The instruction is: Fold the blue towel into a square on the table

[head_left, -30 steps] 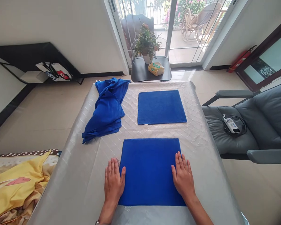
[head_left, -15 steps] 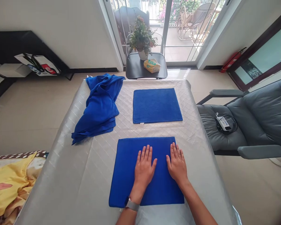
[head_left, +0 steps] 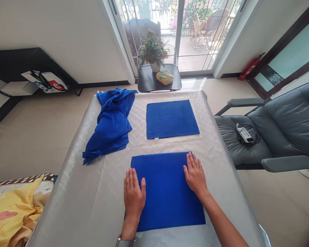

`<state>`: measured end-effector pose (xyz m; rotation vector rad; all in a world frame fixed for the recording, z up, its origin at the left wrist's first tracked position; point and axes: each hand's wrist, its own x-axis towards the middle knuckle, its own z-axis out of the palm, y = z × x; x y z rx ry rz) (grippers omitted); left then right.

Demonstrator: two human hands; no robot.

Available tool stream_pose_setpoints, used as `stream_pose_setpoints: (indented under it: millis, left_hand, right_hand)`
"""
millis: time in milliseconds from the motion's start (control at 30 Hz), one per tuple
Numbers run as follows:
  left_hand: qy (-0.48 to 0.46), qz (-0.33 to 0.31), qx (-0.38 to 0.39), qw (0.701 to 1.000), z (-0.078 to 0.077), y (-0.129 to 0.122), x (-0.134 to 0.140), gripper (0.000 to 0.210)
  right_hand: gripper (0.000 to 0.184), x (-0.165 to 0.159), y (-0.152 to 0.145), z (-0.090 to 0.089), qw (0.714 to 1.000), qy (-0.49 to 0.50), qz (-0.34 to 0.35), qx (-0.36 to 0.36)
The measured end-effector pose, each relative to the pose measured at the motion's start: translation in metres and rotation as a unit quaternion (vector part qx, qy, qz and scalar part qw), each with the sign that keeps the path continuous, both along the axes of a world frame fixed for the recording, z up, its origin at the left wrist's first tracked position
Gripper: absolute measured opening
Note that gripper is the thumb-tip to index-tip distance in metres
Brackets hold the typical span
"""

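Note:
A blue towel (head_left: 167, 195) lies flat on the table right in front of me. My left hand (head_left: 134, 193) is over its left edge, palm down, fingers straight and thumb apart. On the towel's upper right part rests my right hand (head_left: 195, 175), flat with fingers extended. Neither hand grips anything. Farther back, a second blue towel (head_left: 172, 119) lies flat, with a small white tag at its near edge. To the left is a crumpled heap of blue towels (head_left: 110, 127).
A silvery quilted cover (head_left: 82, 192) spans the table. Beyond its far edge, a black chair (head_left: 144, 80) holds a potted plant (head_left: 154, 51) and a tissue pack (head_left: 165, 77). A grey armchair (head_left: 249, 137) stands at right; yellow fabric (head_left: 12, 209) lies at lower left.
My left hand has slid left from the towel's middle to its left edge. My right hand stays near the upper right edge, slightly higher on the towel. The view has tilted up a little.

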<state>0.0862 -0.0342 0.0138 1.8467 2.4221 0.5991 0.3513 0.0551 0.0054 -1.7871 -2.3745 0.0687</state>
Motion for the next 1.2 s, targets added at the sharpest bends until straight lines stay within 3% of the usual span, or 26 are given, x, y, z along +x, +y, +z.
stream_pose_setpoints:
  millis: [167, 267, 367, 600, 667, 733, 800, 867, 1000, 1067, 1133, 1200]
  left_hand:
    - [-0.008, -0.250, -0.005, 0.968, 0.015, 0.049, 0.104, 0.063]
    - [-0.009, -0.287, -0.013, 0.958, 0.015, 0.068, 0.129, 0.060]
    - [0.013, -0.220, -0.042, 0.975, 0.003, 0.074, 0.098, 0.058]
    - [0.054, -0.033, -0.057, 0.996, -0.023, 0.051, -0.039, 0.066]
    - [0.045, -0.013, -0.056, 0.997, -0.022, 0.044, -0.056, 0.068]
    - [0.036, 0.001, -0.040, 0.999, -0.017, 0.041, -0.055, 0.069]
    - [0.024, 0.015, -0.006, 1.000, -0.010, 0.044, -0.035, 0.067]
    - [0.007, -0.004, 0.018, 1.000, -0.002, 0.050, 0.004, 0.064]
    - [-0.016, -0.210, -0.014, 0.977, 0.007, 0.068, 0.101, 0.059]
    - [-0.020, -0.255, -0.026, 0.966, 0.006, 0.077, 0.134, 0.056]
    - [-0.019, -0.234, -0.036, 0.971, 0.003, 0.084, 0.144, 0.055]
    - [-0.010, -0.187, -0.044, 0.981, 0.000, 0.088, 0.132, 0.056]
  right_hand:
    - [0.066, 0.002, 0.010, -0.009, 1.000, -0.009, 0.002, 0.000]
    - [0.066, 0.003, 0.008, -0.008, 1.000, -0.010, 0.012, -0.007]
    - [0.066, 0.002, 0.008, -0.006, 1.000, -0.005, 0.000, -0.013]
    - [0.065, -0.001, 0.008, -0.009, 1.000, 0.005, -0.011, -0.016]
    - [0.065, -0.001, 0.008, -0.009, 1.000, 0.006, -0.015, -0.017]
    - [0.064, -0.001, 0.007, -0.009, 1.000, 0.006, -0.017, -0.020]
    - [0.064, -0.001, 0.007, -0.008, 1.000, 0.006, -0.015, -0.022]
    - [0.064, -0.001, 0.008, -0.007, 1.000, 0.006, -0.011, -0.022]
    - [0.065, 0.002, 0.008, -0.007, 1.000, 0.000, -0.001, -0.016]
    - [0.065, 0.003, 0.007, -0.008, 1.000, -0.005, 0.011, -0.014]
    - [0.065, 0.003, 0.008, -0.009, 1.000, -0.007, 0.017, -0.014]
    - [0.066, 0.003, 0.008, -0.010, 1.000, -0.005, 0.009, -0.014]
